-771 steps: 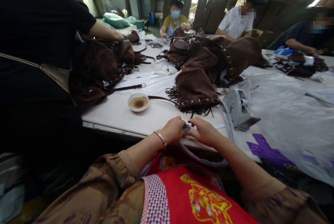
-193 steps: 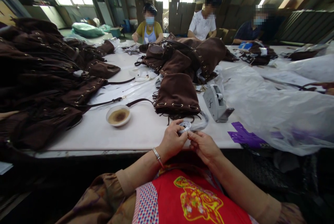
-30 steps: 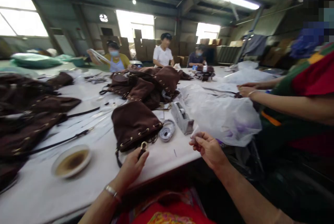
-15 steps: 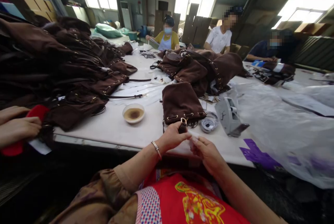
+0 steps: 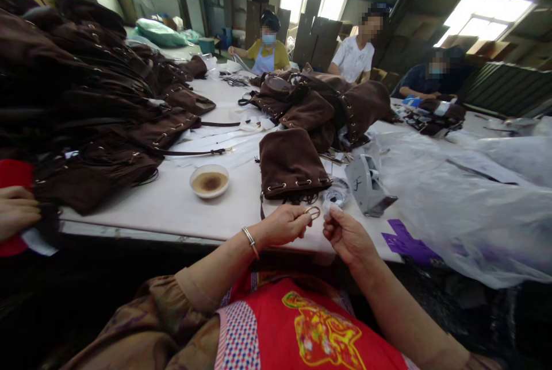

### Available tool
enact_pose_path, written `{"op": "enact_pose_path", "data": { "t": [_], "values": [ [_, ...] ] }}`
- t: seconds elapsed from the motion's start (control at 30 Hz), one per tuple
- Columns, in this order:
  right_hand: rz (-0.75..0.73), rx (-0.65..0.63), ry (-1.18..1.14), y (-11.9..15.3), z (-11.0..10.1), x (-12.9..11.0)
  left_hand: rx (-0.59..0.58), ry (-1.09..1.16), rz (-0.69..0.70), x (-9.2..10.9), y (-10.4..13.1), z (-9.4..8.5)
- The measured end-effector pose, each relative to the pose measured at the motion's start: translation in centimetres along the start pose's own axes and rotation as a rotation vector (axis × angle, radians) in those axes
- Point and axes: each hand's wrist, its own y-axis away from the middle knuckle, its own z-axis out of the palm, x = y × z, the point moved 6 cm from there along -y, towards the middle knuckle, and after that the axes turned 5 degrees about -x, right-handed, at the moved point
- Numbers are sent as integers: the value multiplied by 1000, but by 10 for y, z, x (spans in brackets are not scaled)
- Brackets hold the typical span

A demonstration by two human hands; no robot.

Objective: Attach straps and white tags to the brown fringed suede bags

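Note:
My left hand [image 5: 287,225] is closed, pinching a gold-coloured metal buckle [image 5: 312,212] between thumb and fingers; whatever it joins is hidden in the palm. Just to its right, my right hand [image 5: 348,239] grips a small whitish, filmy scrap [image 5: 330,210] with thumb and forefinger. A narrow gap parts the scrap from the buckle. Beyond both hands a dark brown drawstring bag [image 5: 293,160] lies on the table, its row of gold eyelets facing me. A coil of clear and whitish tape [image 5: 337,193] rests by the bag's right corner, behind my right hand.
A grey tape dispenser [image 5: 370,186] stands right of the coil. Left is a white bowl of brownish liquid [image 5: 209,181]. Brown bags are heaped at left [image 5: 107,100] and behind [image 5: 319,100]. Plastic sheeting [image 5: 466,203] covers the right. Another person's hand [image 5: 17,215] is at far left.
My hands have drawn slightly apart, and the whitish scrap has come away from the buckle area. The buckle now lies flatter in my left fingers. The whole view has shifted a little.

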Motion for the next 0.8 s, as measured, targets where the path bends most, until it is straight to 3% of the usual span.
{"op": "enact_pose_path", "data": {
  "t": [0.1, 0.2, 0.6, 0.8],
  "values": [
    [2, -7, -47, 0, 6, 3, -54, -29, 20, 7, 1, 4],
    [14, -22, -61, 3, 12, 7, -21, -38, 7, 8, -1, 3],
    [-91, -46, 71, 5, 13, 7, -23, 99, -116, -10, -4, 6],
    [-212, -55, 389, 8, 15, 5, -13, 60, -137, -12, -5, 6]
  ]
}}
